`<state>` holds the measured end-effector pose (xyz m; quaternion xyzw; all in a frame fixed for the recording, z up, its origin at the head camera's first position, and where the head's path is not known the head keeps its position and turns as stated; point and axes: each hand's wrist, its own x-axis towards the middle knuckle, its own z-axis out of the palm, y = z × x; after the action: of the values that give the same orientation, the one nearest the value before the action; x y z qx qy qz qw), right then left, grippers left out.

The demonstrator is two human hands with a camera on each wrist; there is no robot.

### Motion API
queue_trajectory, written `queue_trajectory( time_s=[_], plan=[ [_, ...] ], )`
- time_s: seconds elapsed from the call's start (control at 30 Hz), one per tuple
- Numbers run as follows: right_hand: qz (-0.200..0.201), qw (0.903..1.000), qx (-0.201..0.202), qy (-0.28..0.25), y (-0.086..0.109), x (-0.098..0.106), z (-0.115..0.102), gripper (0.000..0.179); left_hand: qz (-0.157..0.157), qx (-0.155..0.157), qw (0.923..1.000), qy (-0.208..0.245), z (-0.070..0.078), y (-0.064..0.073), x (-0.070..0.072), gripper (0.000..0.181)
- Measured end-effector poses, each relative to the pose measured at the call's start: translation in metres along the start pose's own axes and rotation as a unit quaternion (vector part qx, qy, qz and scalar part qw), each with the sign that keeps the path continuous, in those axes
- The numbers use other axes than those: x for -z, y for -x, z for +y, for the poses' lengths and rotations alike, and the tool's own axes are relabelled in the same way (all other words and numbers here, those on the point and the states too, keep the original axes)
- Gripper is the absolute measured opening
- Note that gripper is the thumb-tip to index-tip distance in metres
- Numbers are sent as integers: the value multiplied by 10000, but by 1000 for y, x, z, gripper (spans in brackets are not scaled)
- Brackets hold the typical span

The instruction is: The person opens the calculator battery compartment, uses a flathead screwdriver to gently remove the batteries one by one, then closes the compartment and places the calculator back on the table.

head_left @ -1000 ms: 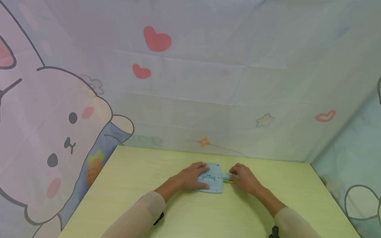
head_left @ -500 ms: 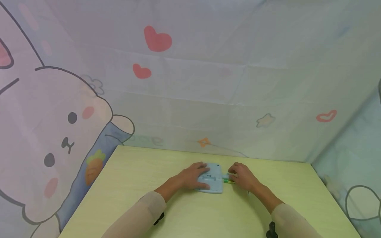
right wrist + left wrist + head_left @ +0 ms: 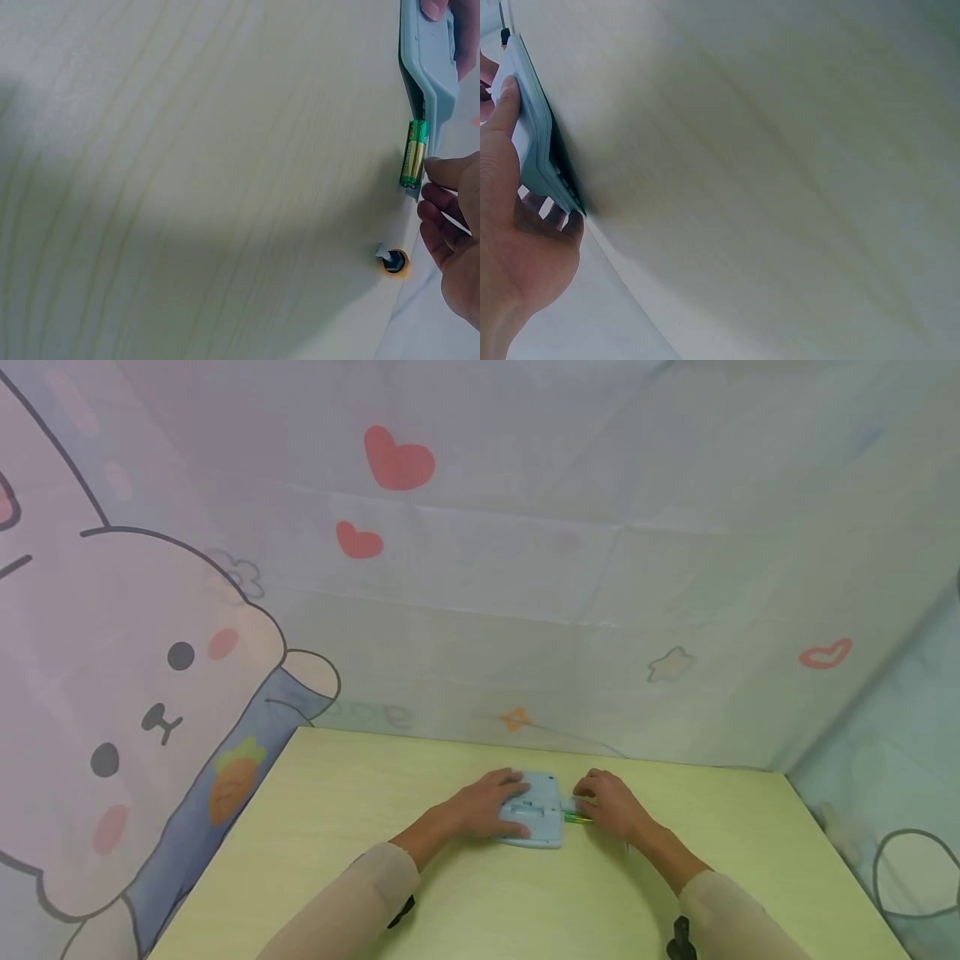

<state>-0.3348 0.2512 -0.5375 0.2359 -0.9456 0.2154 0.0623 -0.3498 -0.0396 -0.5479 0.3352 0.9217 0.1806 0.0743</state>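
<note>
A light-blue calculator (image 3: 543, 829) lies back side up on the table, with a recess in its back. My left hand (image 3: 480, 806) grips its left part, thumb (image 3: 506, 112) on the back and other fingers at the edge. Beside its right edge, my right hand (image 3: 613, 808) pinches a small light-blue piece (image 3: 568, 805) between thumb and fingers; the fingers partly hide it. A green and gold battery (image 3: 412, 154) lies next to that piece, close to the right thumb.
The pale yellow table (image 3: 375, 785) runs back to a printed cloth (image 3: 487, 668). In the right wrist view, a small orange ring-shaped thing (image 3: 405, 264) with a dark middle stands near my right fingers; its kind is unclear.
My right hand has shifted very slightly left, towards the calculator. The left hand and the calculator stay in place.
</note>
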Motion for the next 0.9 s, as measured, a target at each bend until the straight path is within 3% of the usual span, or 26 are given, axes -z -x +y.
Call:
queue_trajectory(
  time_s=[0.9],
  plan=[
    [-229, 9997, -16, 26, -3, -2, 0, 12, -32, 23, 10000, -31, -1, 0, -1, 85]
  ],
)
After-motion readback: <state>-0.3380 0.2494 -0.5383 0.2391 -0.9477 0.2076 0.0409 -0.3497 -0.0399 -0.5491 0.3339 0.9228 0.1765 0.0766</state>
